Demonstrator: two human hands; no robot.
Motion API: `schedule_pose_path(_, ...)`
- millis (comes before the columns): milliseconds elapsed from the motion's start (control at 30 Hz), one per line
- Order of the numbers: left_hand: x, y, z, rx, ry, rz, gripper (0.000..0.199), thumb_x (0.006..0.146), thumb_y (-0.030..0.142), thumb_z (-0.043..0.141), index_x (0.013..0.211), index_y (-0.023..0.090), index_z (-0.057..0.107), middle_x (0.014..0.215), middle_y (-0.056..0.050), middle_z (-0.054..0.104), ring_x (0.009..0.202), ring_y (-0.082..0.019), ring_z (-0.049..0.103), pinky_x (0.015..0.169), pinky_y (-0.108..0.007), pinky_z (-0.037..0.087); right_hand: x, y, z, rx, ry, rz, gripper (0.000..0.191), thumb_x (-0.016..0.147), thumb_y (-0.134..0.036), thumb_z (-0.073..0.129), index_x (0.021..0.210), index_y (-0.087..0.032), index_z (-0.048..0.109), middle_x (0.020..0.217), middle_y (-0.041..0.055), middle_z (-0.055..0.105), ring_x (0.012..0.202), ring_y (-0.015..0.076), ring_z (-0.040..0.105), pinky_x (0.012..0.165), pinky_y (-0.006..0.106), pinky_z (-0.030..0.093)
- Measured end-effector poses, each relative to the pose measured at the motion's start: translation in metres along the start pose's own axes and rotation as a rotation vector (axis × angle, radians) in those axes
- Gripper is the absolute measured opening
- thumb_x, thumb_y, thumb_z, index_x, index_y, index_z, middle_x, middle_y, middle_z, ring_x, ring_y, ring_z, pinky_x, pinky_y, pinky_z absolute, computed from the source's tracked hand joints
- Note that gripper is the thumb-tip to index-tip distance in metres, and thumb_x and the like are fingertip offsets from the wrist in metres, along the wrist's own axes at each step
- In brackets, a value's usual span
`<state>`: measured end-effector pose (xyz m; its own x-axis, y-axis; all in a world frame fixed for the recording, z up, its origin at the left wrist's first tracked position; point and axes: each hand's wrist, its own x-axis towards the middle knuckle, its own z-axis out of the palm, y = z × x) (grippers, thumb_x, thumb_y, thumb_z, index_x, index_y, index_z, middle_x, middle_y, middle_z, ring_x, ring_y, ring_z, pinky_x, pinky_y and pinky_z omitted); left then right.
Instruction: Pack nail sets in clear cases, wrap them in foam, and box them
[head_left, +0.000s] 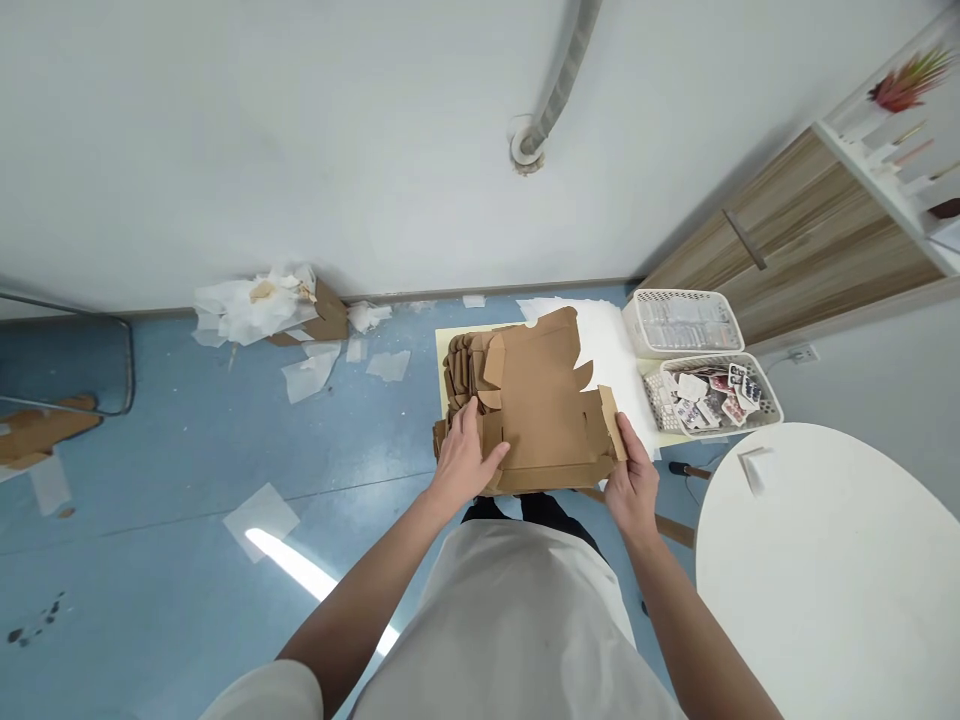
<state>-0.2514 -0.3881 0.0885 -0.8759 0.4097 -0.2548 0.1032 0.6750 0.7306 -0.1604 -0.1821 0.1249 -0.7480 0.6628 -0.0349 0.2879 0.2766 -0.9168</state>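
Cardboard [536, 400], brown and cut as an unfolded box with flaps, lies open in front of the person, over a low table with a pale yellow top [442, 342]. Its near edge is close to the person's white shirt [525, 620]. The left hand [463, 460] rests at its left side, fingers spread and thumb reaching over the panel — a loose, open touch rather than a clasp. The right hand [632, 485] has the narrow flap at the right edge between thumb and fingers, and that flap stands tilted up from the panel.

Along the left side, just beyond the left hand's fingertips, a stack of folded cardboard pieces [459, 372] shows its layered edges; how far it runs under the open sheet cannot be told. White paper [626, 385] spreads to the right of the sheet, and past it sit two white baskets [661, 408], the nearer one filled with small printed cards [712, 400]. A round white table [825, 570] stands near the right forearm. On the blue floor [187, 430] to the left are scattered paper scraps — and, against the wall, a crumpled white heap [255, 308] beside a small brown box [330, 315].
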Motion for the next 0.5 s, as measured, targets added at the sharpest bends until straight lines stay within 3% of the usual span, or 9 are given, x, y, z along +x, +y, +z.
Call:
schedule_pose_path(100, 0.002, -0.003, 0.000, -0.004, -0.018, -0.028, 0.082, 0.079, 0.049, 0.046, 0.138, 0.018, 0.000, 0.139, -0.017, 0.025, 0.126, -0.030, 0.029, 0.096, -0.044, 0.033, -0.001, -0.003, -0.001, 0.078, 0.057, 0.048, 0.053, 0.080, -0.044, 0.047, 0.127, -0.021, 0.043, 0.128, 0.0068, 0.048, 0.110, 0.0220, 0.050, 0.089, 0.040, 0.045)
schedule_pose_path(300, 0.003, -0.009, -0.003, -0.092, -0.036, -0.077, 0.083, 0.080, 0.050, 0.044, 0.138, 0.019, -0.006, 0.142, -0.018, 0.021, 0.120, -0.026, 0.041, 0.091, -0.038, 0.039, -0.009, 0.001, -0.010, 0.157, 0.117, -0.047, 0.048, 0.079, -0.044, 0.048, 0.121, -0.022, 0.050, 0.126, 0.0081, 0.050, 0.114, 0.0229, 0.048, 0.093, 0.041, 0.040)
schedule_pose_path(500, 0.003, -0.004, -0.003, -0.145, -0.049, -0.048, 0.078, 0.082, 0.041, 0.046, 0.138, 0.019, -0.003, 0.126, -0.013, 0.049, 0.114, -0.025, 0.047, 0.091, -0.040, 0.039, -0.008, 0.013, -0.015, 0.396, 0.261, 0.150, 0.047, 0.079, -0.043, 0.045, 0.124, -0.028, 0.043, 0.126, 0.0044, 0.049, 0.104, 0.0199, 0.054, 0.080, 0.037, 0.048)
